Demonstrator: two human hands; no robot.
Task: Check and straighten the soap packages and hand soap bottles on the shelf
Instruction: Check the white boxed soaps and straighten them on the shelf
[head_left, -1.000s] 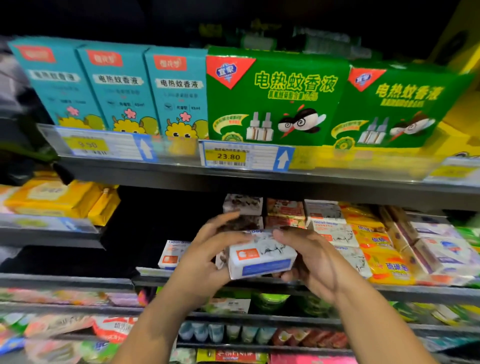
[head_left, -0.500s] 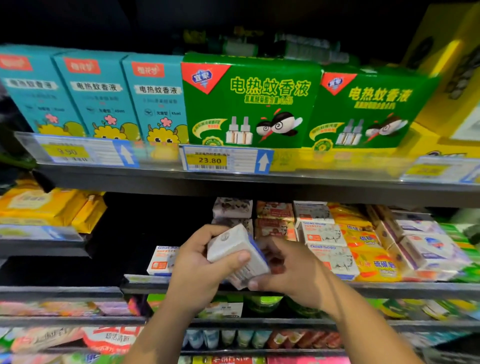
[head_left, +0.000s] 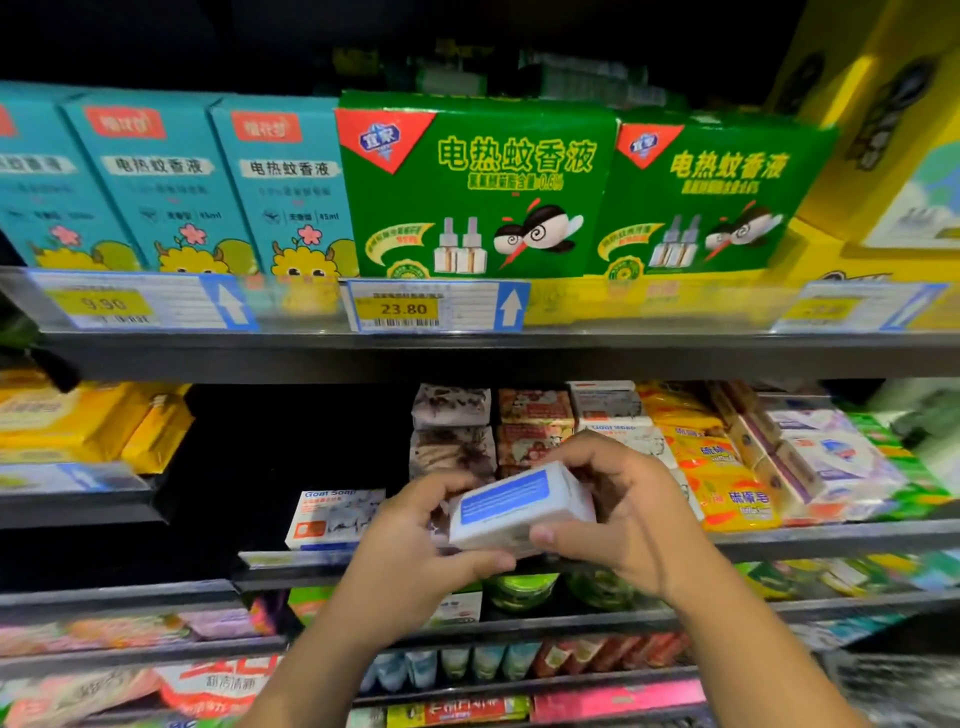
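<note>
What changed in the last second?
The soap box was turned over in both hands: its printed front faced the camera, now its blue-panel side does. The left hand and right hand kept their grip throughout. The boxes on the shelf stayed put.

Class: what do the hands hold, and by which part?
A white soap box: left hand grips its left end, right hand its right end.

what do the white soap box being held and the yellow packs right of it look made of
The white soap box: probably printed cardboard, lightly glossy; flat faces, straight edges. The yellow packs: likely shiny plastic film; soft, rounded, wrinkled outlines.
</note>
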